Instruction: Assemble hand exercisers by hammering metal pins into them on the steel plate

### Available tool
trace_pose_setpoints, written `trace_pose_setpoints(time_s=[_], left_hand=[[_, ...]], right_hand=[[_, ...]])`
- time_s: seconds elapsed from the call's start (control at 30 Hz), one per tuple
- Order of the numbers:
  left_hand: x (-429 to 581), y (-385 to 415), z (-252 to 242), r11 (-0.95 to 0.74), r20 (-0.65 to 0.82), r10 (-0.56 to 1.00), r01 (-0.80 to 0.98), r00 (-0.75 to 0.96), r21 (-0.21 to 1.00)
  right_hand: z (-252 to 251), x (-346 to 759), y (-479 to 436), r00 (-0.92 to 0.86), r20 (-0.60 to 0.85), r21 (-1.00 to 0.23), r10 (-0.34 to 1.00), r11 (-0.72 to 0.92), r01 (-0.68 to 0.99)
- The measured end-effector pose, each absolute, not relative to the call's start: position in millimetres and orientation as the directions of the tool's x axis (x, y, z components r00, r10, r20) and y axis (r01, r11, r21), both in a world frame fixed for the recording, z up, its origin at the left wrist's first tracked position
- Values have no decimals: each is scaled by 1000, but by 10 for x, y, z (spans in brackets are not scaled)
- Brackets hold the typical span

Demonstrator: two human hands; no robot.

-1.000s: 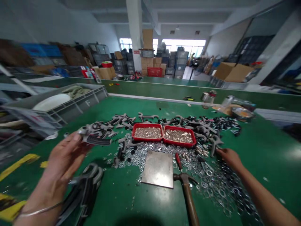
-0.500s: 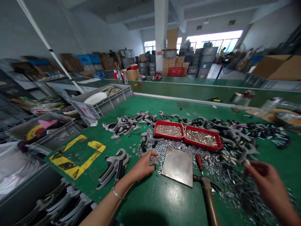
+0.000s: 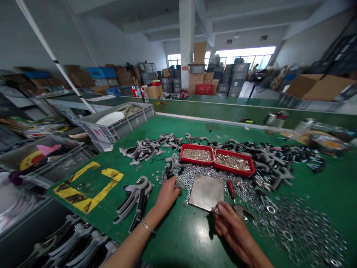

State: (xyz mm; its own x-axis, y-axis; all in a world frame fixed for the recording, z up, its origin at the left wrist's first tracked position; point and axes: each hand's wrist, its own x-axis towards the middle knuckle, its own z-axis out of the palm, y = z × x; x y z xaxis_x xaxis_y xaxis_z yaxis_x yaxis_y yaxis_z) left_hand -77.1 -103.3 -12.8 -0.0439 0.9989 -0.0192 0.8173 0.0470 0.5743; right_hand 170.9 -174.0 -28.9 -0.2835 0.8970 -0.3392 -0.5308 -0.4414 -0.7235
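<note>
My left hand (image 3: 167, 194) lies on the green table (image 3: 181, 234), fingers curled on a small grey metal part (image 3: 178, 183) at the edge of the washer heap. My right hand (image 3: 231, 225) is by the near corner of the square metal plate (image 3: 206, 192), its fingertips pinched on a small metal piece (image 3: 215, 210). It covers the head of a hammer (image 3: 247, 213). A red-handled screwdriver (image 3: 230, 187) lies just beyond that hand. Two red trays (image 3: 216, 155) of small metal parts sit behind the plate.
Washers (image 3: 290, 227) spread to the right. Grey handle-shaped parts are piled at left (image 3: 135, 199), behind (image 3: 145, 149) and beside the trays (image 3: 279, 156). A grey crate (image 3: 119, 124) stands at far left. More grey parts (image 3: 69, 243) fill a bin at the near left edge.
My right hand came in from the far right to the plate's near corner, over the hammer head. My left hand stayed by the small grey part. The view shifted slightly.
</note>
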Motion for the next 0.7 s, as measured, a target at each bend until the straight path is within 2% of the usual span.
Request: trace_pose_setpoints(time_s=[0.07, 0.13, 0.2, 0.27, 0.47, 0.7], left_hand=[[-638, -1232, -96, 26, -42, 999, 653, 8, 757], [-473, -1427, -81, 61, -106, 989, 370, 102, 927], [-334, -1571, -79, 150, -175, 965, 137, 195, 979], [-254, -1648, -84, 230, -229, 943, 24, 240, 973], [-234, -1687, -94, 292, -265, 912, -43, 312, 955], [-195, -1694, -160, 328, -296, 900, -48, 319, 944]], right_hand=[[-260, 1698, -1721, -303, -328, -738, 895, -443, -509], [-229, 1673, -1714, -319, -309, -768, 896, -433, -471], [-196, 1653, -1721, -334, -282, -801, 899, -412, -435], [-155, 1646, -1738, -339, -252, -836, 906, -380, -396], [-29, 1647, -1757, -347, -239, -880, 907, -354, -317], [-82, 1719, -1676, -439, -360, -798, 823, -516, -312]])
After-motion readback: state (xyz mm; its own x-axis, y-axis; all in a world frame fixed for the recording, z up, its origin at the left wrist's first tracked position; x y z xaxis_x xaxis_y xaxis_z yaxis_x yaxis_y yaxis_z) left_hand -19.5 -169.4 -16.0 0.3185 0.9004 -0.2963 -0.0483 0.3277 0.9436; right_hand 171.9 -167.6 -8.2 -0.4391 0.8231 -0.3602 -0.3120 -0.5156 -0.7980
